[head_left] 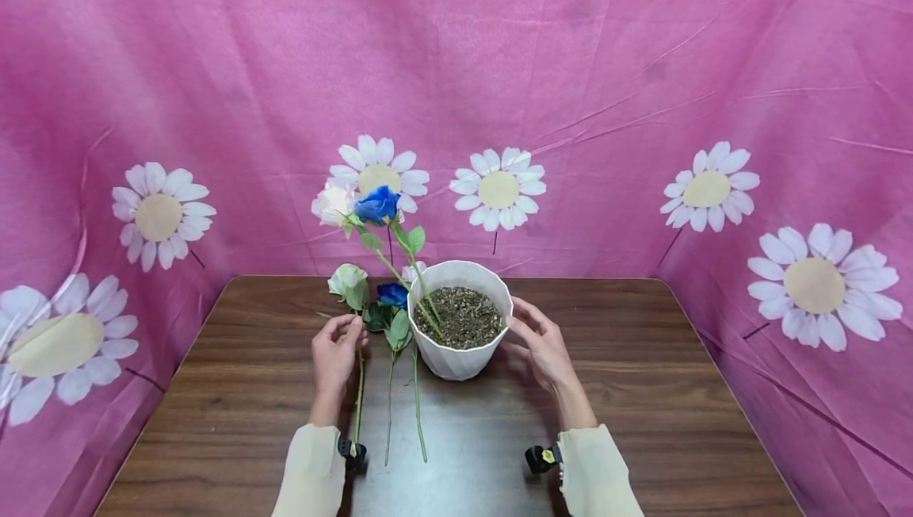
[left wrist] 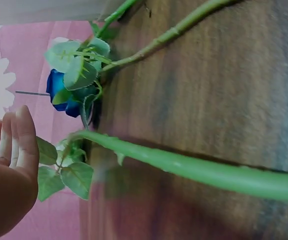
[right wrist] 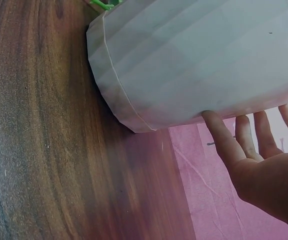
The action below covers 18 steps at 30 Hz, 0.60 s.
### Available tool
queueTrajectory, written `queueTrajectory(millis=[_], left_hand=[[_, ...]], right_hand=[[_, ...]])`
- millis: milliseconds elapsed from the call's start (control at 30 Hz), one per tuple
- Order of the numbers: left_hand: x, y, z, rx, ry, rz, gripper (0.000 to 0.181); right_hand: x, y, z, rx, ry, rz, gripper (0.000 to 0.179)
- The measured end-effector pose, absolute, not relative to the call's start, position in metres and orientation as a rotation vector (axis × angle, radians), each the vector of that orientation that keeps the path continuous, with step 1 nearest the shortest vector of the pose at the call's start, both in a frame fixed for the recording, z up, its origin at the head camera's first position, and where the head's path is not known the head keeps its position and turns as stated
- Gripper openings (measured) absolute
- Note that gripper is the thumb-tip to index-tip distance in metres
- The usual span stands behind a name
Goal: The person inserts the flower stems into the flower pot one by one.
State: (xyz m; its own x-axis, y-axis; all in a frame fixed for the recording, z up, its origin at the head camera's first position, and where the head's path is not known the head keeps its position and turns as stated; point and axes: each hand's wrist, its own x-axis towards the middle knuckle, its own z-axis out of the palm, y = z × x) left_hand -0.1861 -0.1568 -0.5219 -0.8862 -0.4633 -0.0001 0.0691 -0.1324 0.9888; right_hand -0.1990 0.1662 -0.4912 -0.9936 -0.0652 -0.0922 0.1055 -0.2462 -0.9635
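Wood-grain worktop (head_left: 628, 374); pink daisy-print cloth (head_left: 606, 65) behind and at both sides. White pot (head_left: 456, 362) stands on worktop, blue rose (head_left: 378, 205) and pale rose (head_left: 332, 205) leaning left from its soil (head_left: 467, 319). Loose roses (head_left: 347, 281) lie left of pot. Right hand (head_left: 548, 349): fingers spread, fingertips against pot's right side. Left hand (head_left: 335, 352): left of pot beside loose stems, fingers relaxed, holding nothing; contact unclear.

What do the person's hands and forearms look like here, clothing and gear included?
Both the left hand and right hand are ungloved. The left sleeve and right sleeve are plain cream. A small black device sits at each wrist; the right device has a yellow marking.
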Motion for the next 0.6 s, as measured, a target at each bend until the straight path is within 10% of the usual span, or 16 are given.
queueTrajectory(millis=[600], left_hand=[[-0.175, -0.168, -0.545, 0.52, -2.069, -1.988, 0.02]], right_hand=[[-0.199, 0.167, -0.492, 0.054, 1.85, -2.397, 0.052]])
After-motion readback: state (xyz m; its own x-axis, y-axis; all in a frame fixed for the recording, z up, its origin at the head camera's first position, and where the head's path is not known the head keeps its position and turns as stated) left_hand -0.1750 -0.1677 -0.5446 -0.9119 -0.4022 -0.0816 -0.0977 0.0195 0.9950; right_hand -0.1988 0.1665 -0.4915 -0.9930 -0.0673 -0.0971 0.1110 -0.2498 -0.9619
